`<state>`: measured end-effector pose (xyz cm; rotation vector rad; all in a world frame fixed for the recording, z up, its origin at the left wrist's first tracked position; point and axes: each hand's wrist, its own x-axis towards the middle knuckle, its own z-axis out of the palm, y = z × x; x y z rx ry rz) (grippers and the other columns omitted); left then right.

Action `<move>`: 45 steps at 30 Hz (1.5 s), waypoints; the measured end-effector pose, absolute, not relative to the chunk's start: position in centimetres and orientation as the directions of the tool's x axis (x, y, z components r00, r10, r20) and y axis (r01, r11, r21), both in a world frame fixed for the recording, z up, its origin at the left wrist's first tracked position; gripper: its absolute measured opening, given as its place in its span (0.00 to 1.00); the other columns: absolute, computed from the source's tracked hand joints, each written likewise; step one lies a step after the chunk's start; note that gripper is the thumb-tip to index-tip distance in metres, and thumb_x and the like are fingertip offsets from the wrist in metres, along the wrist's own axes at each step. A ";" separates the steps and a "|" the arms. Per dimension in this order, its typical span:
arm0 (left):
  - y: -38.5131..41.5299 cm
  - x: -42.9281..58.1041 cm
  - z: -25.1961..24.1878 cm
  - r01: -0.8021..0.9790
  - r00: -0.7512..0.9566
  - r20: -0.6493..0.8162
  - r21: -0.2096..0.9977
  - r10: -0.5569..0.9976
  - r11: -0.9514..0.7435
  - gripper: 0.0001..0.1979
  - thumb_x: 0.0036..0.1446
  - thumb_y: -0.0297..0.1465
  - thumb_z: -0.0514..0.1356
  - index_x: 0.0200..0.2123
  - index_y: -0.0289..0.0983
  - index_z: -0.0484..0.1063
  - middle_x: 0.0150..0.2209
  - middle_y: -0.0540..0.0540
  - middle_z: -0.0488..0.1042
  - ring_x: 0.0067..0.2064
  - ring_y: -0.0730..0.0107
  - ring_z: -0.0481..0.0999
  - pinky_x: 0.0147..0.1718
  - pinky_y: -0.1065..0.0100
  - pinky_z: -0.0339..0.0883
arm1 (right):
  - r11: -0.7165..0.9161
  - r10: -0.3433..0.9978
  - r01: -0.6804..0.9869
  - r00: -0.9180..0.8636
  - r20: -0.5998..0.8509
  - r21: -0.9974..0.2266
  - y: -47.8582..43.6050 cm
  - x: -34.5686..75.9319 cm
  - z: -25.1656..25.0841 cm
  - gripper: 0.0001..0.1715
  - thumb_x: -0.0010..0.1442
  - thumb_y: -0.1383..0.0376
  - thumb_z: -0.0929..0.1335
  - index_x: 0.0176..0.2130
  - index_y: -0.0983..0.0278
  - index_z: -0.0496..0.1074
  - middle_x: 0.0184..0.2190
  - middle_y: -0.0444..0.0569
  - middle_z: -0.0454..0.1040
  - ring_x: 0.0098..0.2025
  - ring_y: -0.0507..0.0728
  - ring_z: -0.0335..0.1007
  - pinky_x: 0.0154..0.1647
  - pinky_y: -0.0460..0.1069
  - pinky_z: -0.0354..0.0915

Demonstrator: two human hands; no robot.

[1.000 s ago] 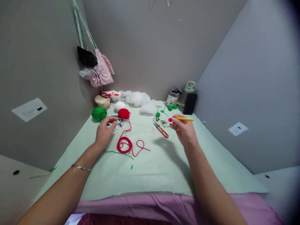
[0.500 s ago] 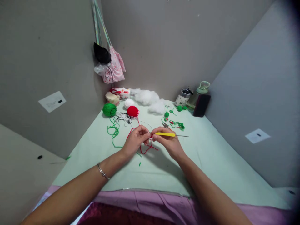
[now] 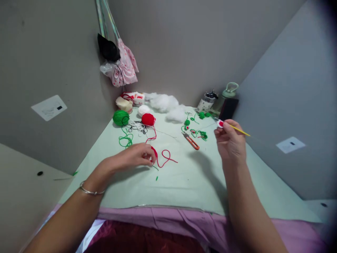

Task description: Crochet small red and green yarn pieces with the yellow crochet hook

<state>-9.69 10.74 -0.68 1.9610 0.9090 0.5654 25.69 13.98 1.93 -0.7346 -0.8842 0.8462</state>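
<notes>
My right hand [image 3: 231, 142] is raised over the right of the table, closed on a yellow-handled crochet hook [image 3: 240, 130] and a small red and white crochet piece [image 3: 220, 123]. A thin white strand runs left from that piece. Low over the table, my left hand [image 3: 139, 154] has its fingers curled in on the red yarn [image 3: 165, 158], whose loose end loops to the right. The yarn comes from the red ball [image 3: 148, 119] behind. Between the hands lies an orange utility knife [image 3: 191, 141].
A green yarn ball [image 3: 121, 118], a white ball [image 3: 144, 110] and white stuffing [image 3: 164, 103] sit at the back. Small green and red pieces [image 3: 201, 134] lie right of centre. A pen cup [image 3: 205, 103], bottle [image 3: 229, 91] and phone [image 3: 228, 109] stand back right.
My hands have parted. The right went up and right with the hook and the crochet piece; the left moved slightly left, by the red yarn. The utility knife is now uncovered.
</notes>
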 end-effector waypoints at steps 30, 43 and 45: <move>9.8 -5.1 3.3 0.565 0.731 0.380 0.130 0.567 -0.815 0.16 0.62 0.16 0.53 0.41 0.42 0.73 0.36 0.48 0.72 0.36 0.64 0.72 0.30 0.67 0.57 | -0.197 0.867 -0.091 -0.482 -0.130 -0.976 10.8 17.8 0.0 0.22 0.44 0.57 0.85 0.33 0.65 0.80 0.22 0.44 0.78 0.22 0.49 0.65 0.22 0.45 0.59; 8.7 -4.0 1.8 0.126 0.211 0.300 0.935 0.930 -0.330 0.16 0.65 0.41 0.66 0.53 0.44 0.72 0.61 0.40 0.69 0.55 0.54 0.78 0.41 0.62 0.81 | -0.257 0.885 -0.132 -0.429 -0.179 -0.957 10.8 17.4 -0.1 0.23 0.42 0.54 0.85 0.28 0.65 0.79 0.20 0.41 0.74 0.20 0.47 0.62 0.22 0.45 0.59; 8.2 -3.5 1.7 0.006 0.226 0.209 0.976 0.951 -0.216 0.20 0.63 0.44 0.67 0.54 0.45 0.71 0.65 0.39 0.68 0.63 0.49 0.74 0.47 0.59 0.81 | -0.260 0.880 -0.136 -0.441 -0.177 -0.956 10.7 17.4 0.0 0.22 0.42 0.55 0.85 0.28 0.65 0.79 0.20 0.42 0.75 0.20 0.47 0.63 0.22 0.45 0.59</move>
